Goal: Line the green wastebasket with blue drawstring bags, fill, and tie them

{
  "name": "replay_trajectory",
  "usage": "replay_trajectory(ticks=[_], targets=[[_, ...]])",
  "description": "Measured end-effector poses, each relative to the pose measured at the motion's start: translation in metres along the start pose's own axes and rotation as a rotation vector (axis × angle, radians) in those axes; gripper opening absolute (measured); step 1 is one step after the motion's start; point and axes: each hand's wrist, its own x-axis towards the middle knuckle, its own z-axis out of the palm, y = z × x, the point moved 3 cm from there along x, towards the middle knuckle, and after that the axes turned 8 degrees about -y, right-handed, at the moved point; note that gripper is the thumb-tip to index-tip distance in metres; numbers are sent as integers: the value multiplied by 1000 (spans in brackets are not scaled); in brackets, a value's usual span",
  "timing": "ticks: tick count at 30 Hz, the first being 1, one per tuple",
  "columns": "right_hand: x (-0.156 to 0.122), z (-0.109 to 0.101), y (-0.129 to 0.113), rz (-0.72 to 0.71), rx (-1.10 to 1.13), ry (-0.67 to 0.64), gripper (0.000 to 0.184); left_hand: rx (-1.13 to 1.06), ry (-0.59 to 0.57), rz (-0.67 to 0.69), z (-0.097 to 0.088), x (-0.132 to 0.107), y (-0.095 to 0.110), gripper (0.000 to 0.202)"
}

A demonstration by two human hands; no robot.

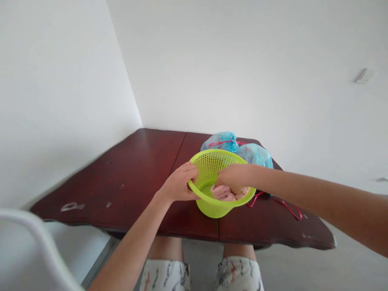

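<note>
A lime-green plastic basket [209,209] with perforated walls stands near the table's front edge, its mouth turned partly toward me. My left hand [183,180] grips its left rim, fingers curled over the edge. Inside the basket is my right hand [232,178], closed on a soft bundle of pink cloth [223,192]. What kind of cloth item it is cannot be made out, and the right fingertips are hidden in it. Bare green bottom shows to the left of the bundle.
Behind the basket lie two translucent blue bags [222,139] with red drawstrings; contents are unclear. A red cord [292,210] lies on the dark red table [133,178] at right. White walls border the table behind and left. A blurred white curved object [33,228] is at lower left.
</note>
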Motion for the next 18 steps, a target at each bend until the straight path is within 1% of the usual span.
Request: replay_trajectory(ticks=[1, 3, 4, 5, 6, 8, 9, 11, 13, 15, 16, 17, 18], targets=[[1, 0, -3, -31, -66, -33, 31, -12, -2, 26, -2, -2, 0, 60], [7, -7, -10, -67, -151, -30, 25, -39, 1, 83, -5, -4, -1, 61], [12, -13, -15, -121, -226, -22, 20, -53, 2, 105, -6, -5, -1, 61], [17, -20, -21, -209, -334, -7, 16, -67, 6, 121, -7, -6, -2, 62], [21, -27, -27, -326, -469, 15, 20, -81, 12, 134, -7, -7, -2, 61], [27, -39, -38, -581, -762, 90, 35, -108, 39, 155, -9, -8, -2, 59], [29, -43, -42, -679, -874, 131, 40, -119, 56, 161, -9, -10, -2, 57], [33, -47, -46, -774, -963, 181, 44, -131, 77, 161, -11, -13, -3, 54], [37, -46, -46, -788, -956, 188, 39, -129, 86, 159, -12, -16, -3, 55], [41, -42, -45, -744, -902, 158, 34, -111, 90, 151, -13, -19, -4, 56], [43, -39, -43, -691, -850, 117, 32, -96, 89, 140, -13, -20, -5, 57], [45, -35, -41, -598, -765, 61, 28, -80, 85, 122, -13, -20, -5, 57], [47, -30, -39, -472, -655, 2, 24, -63, 81, 99, -12, -19, -4, 58]])
